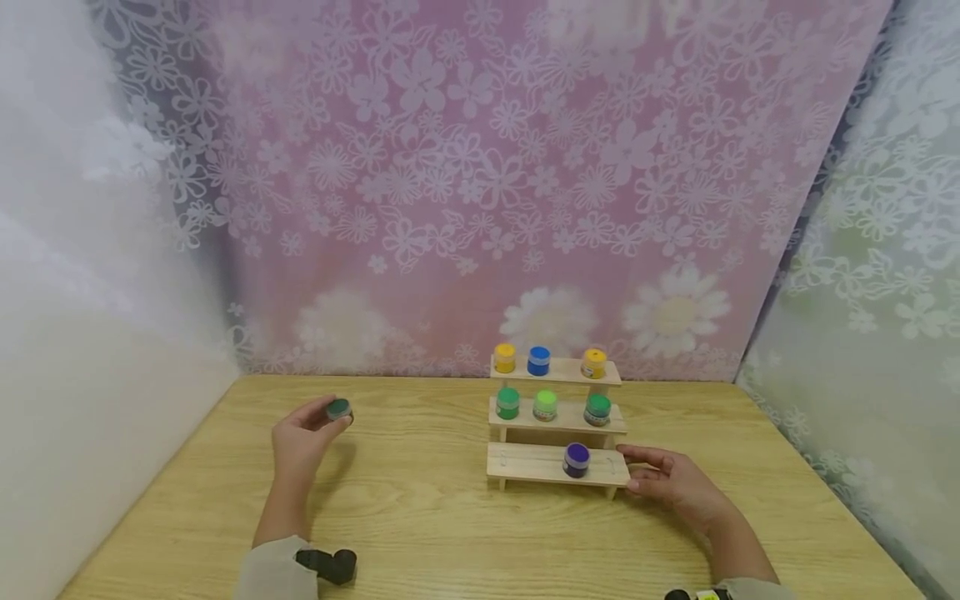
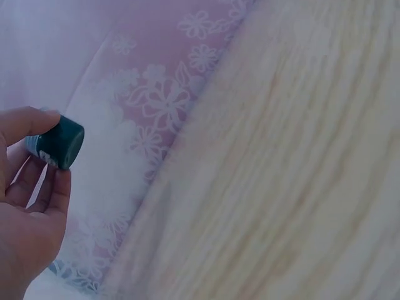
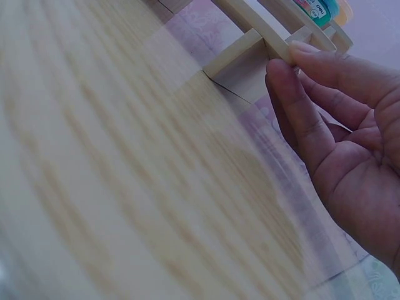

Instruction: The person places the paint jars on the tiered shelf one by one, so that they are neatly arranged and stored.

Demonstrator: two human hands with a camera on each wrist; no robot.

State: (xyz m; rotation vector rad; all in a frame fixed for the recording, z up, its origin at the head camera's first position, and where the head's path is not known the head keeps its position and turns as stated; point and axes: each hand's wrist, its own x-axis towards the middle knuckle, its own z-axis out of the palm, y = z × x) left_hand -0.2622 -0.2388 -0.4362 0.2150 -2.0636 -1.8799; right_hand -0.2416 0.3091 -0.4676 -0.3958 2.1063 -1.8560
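My left hand [image 1: 303, 437] pinches a small dark green paint jar [image 1: 339, 409] between thumb and fingers, above the left part of the table. In the left wrist view the same jar [image 2: 62, 142] is tilted on its side. A three-step wooden rack [image 1: 525, 464] stands right of centre. With thumb and fingertips my right hand [image 1: 678, 487] grips the right end of its lowest step; the right wrist view shows this hand [image 3: 350, 125] at the board's corner. A purple paint jar [image 1: 576, 460] sits on that lowest step, right of its middle.
On the middle step stand a green jar [image 1: 507, 403], a light green jar [image 1: 545, 406] and a darker green jar [image 1: 597, 410]. The top step carries a yellow jar [image 1: 505, 358], a blue jar [image 1: 538, 361] and another yellow jar [image 1: 594, 363]. Flowered cloth [image 1: 450, 208] hangs behind the wooden table [image 1: 420, 533].
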